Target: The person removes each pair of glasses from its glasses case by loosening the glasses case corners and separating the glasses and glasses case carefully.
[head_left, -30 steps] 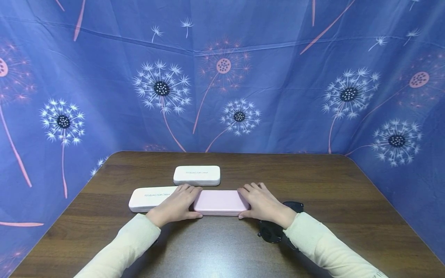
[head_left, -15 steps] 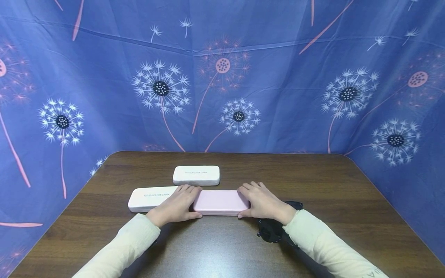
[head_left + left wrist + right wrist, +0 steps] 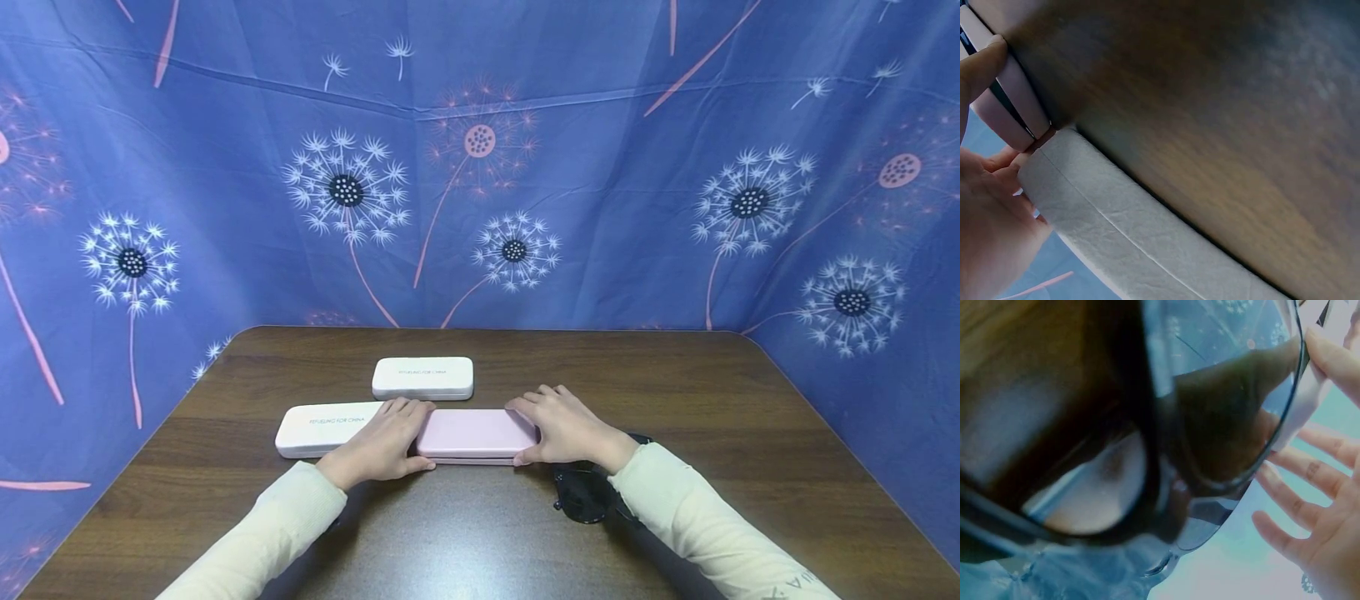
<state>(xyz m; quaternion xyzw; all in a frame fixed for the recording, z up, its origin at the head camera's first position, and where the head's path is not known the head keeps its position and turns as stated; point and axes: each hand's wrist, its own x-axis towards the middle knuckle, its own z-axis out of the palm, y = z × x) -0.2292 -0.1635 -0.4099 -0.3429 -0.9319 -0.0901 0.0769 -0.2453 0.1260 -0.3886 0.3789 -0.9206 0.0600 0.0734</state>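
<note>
A pink glasses case lies on the table between both hands, its lid slightly raised along the near side. My left hand grips the case's left end, thumb at the front and fingers over the back. At the other end my right hand holds the case, thumb low at the front corner and fingertips on the lid's far edge. A dark slit between lid and base shows in the left wrist view on the pink case. Black sunglasses sit under the right wrist, partly hidden; their frame fills much of the right wrist view.
A white glasses case with printed lettering lies left of the pink one, partly behind the left hand. Another white case stands farther back. A blue dandelion-print cloth hangs behind the wooden table.
The pink case's lid has lifted a little, and a gap now shows along its front. The right hand's fingers have risen slightly and shifted left; the left hand stays in place.
</note>
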